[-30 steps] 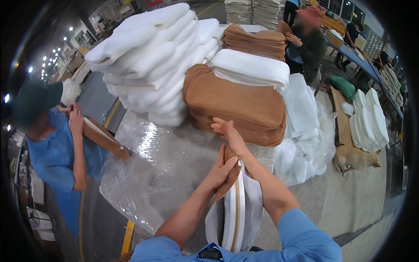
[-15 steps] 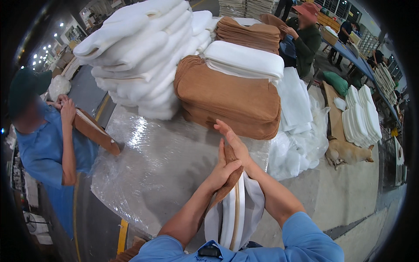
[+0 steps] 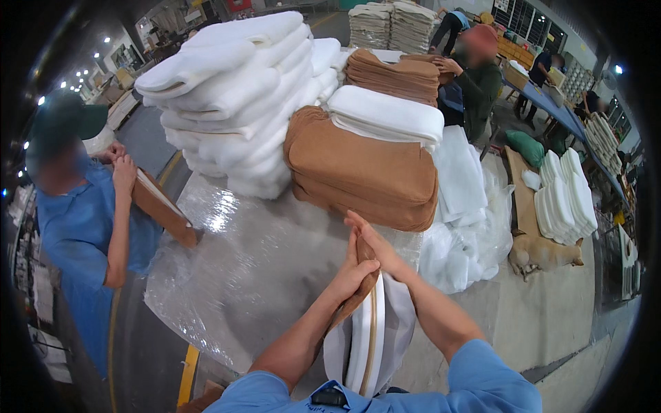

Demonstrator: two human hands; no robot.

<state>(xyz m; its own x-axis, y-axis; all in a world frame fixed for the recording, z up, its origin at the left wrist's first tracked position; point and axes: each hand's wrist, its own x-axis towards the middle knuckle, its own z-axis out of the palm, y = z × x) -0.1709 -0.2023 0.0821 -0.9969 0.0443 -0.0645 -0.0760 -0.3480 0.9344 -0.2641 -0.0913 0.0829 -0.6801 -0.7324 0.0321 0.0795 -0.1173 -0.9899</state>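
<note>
In front of my body stands a long padded fabric piece [image 3: 359, 344], brown on one face, with white layers and a tan strip along its edge. Its lower end rests near my chest, between my forearms. My left hand [image 3: 354, 272] presses flat on its brown left side, thumb laid across the top edge. From the right, my right hand [image 3: 379, 246] presses against its far end, fingers stretched forward and close together. Both palms squeeze that end between them. Just beyond my fingertips lies a stack of brown fabric pieces [image 3: 361, 168], with folded white padding [image 3: 385, 113] on top.
A plastic-wrapped table [image 3: 241, 275] spreads before me. Tall white padding [image 3: 227, 103] is piled at the far left. Left, a co-worker in blue [image 3: 89, 220] holds a brown piece [image 3: 162, 206]; another [image 3: 475, 82] works behind the stacks. A dog [image 3: 544, 252] lies on the right.
The surroundings sit slightly lower in the picture, as my view has tilted. My right hand's fingers have drawn closer together and nearer the left hand; both hands stay on the padded fabric piece.
</note>
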